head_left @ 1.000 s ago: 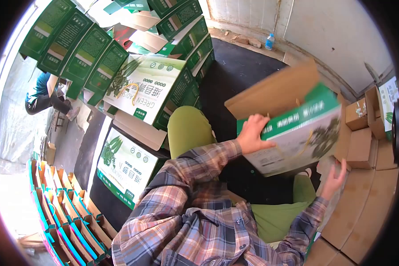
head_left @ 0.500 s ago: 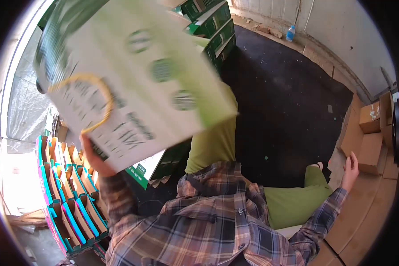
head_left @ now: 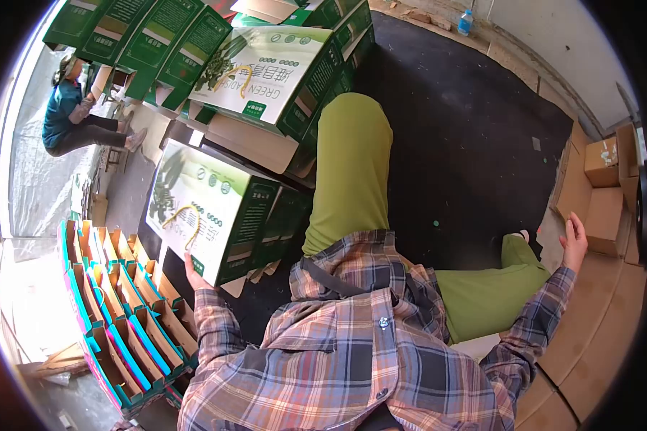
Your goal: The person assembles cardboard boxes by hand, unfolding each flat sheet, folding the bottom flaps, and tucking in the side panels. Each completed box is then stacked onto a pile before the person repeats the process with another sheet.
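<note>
A green-and-white carton (head_left: pixel 194 208) with a yellow rope handle and plant pictures stands at left of centre, its printed face turned up and leftward. My left hand (head_left: pixel 196 273) is at its lower corner, a finger along the printed face and the rest hidden by the carton's edge. More green cartons press against its right side. Over by the brown cardboard on the right, my right hand (head_left: pixel 573 243) hangs free, its fingers loosely stretched out and holding nothing.
Similar green cartons (head_left: pixel 266 68) are stacked ahead, some with flaps open. A divided rack of cardboard trays (head_left: pixel 126 309) stands at left. Brown boxes (head_left: pixel 602 215) line the right. A black mat (head_left: pixel 467 144) covers the floor. Another person (head_left: pixel 72 115) sits at far left.
The carton in my left hand has gone from close before the camera down and away, to rest beside the other cartons. My right hand has shifted slightly upward.
</note>
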`<state>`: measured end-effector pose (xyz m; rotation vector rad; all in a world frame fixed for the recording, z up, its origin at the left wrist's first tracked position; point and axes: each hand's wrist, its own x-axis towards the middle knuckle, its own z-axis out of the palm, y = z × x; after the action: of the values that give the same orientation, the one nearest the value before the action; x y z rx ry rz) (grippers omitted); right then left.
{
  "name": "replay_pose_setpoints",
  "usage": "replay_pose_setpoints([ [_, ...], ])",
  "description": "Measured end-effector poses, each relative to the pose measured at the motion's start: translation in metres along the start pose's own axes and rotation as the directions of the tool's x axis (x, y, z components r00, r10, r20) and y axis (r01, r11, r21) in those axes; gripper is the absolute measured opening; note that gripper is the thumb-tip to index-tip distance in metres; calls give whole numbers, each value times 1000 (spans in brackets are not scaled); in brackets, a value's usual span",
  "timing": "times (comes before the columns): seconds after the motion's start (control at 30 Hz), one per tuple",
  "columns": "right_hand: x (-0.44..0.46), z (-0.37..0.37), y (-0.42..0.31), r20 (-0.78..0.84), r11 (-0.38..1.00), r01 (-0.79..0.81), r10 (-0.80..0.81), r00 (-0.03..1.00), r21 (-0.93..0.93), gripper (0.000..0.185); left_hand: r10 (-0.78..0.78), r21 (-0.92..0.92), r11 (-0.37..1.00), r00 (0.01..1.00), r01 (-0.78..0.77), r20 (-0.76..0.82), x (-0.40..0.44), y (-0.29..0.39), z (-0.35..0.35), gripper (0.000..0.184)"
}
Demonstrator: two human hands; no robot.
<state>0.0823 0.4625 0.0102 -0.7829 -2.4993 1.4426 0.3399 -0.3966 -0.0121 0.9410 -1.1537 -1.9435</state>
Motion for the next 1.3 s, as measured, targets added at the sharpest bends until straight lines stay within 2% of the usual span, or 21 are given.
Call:
replay_pose_setpoints([
  [0.1, 2, -7, 13, -26, 999, -30, 31, 999, 18, 34, -108, -35, 993, 988, 113, 112, 3, 1, 3, 56],
  [0.27, 8, -15, 25, -9, 996, -63, 64, 998, 55, 35, -105, 74, 992, 991, 100, 79, 6, 10, 4, 53],
  [0.4, 6, -10, 16, -15, 999, -46, 46, 999, 25, 37, -126, 35, 992, 982, 122, 140, 10, 11, -6, 52],
  [0.5, -8, -7, -8, -66, 998, -64, 62, 996, -29, 37, -52, 355, 932, 996, 76, -77, 3, 20, 7, 56],
  [0.57, -17, -16, -15, -80, 997, -49, 54, 995, 65, 36, -284, 322, 898, 954, 298, -91, 16, 26, -6, 57],
  [0.63, -35, -25, -25, -171, 992, -23, 45, 984, 128, 34, -162, 581, 765, 956, 278, -244, 39, 34, -24, 60],
  [0.67, -41, -35, -17, -221, 983, -20, 60, 973, 180, 34, 271, 966, 141, 930, 215, -246, 16, 52, 24, 58],
  [0.7, -49, -45, -2, -260, 972, -16, 78, 963, 234, 33, 494, 984, 131, 868, -117, 38, 26, 57, 28, 52],
  [0.77, -64, -57, 42, -341, 970, -71, 150, 928, 232, 32, 665, 900, -1, 672, -435, 325, 23, 65, 93, 43],
  [0.83, -89, -69, 99, -395, 947, -131, 244, 886, 293, 28, 608, 712, 160, 637, -683, 474, 8, 63, 174, 38],
  [0.87, -104, -72, 144, -438, 941, -170, 291, 851, 293, 26, 597, 590, 280, 619, -757, 510, -13, 52, 221, 36],
  [0.9, -122, -74, 187, -474, 930, -213, 339, 812, 300, 24, 494, 435, 529, 681, -729, 541, -31, 41, 258, 35],
  [0.97, -179, -63, 231, -411, 815, -449, 575, 708, 366, 24, 456, 245, 308, 368, -919, 810, -31, 14, 309, 32],
  [1.03, -236, -35, 279, -388, 609, -609, 793, 469, 509, 21, 350, 176, 389, 322, -904, 880, -58, -22, 365, 31],
  [1.1, -304, -2, 332, -220, 334, -637, 942, 253, 695, 17, 180, 21, 247, 67, -969, 981, -90, -55, 415, 30],
  [1.13, -341, 19, 361, -98, 229, -607, 966, 241, 761, 15, 100, -51, 286, -23, -957, 995, -107, -72, 435, 29],
  [1.17, -391, 27, 388, 288, 272, -572, 654, 700, 774, 19, 23, -114, 327, -112, -938, 993, -122, -89, 451, 29],
  [1.2, -434, 56, 405, 273, -170, -223, 745, 609, 960, 15, -29, -138, 382, -161, -914, 987, -132, -110, 461, 28],
  [1.23, -414, 76, 343, 30, -42, -427, 999, -34, 903, 16, -80, -154, 434, -208, -888, 975, -139, -130, 468, 28],
  [1.27, -462, 124, 437, -53, 42, -540, 999, -5, 841, 15, -150, -153, 459, -246, -875, 958, -150, -146, 472, 28],
  [1.3, -480, 123, 394, 31, -16, -299, 999, 44, 954, 22, -213, -149, 482, -280, -864, 936, -158, -162, 473, 28],
])
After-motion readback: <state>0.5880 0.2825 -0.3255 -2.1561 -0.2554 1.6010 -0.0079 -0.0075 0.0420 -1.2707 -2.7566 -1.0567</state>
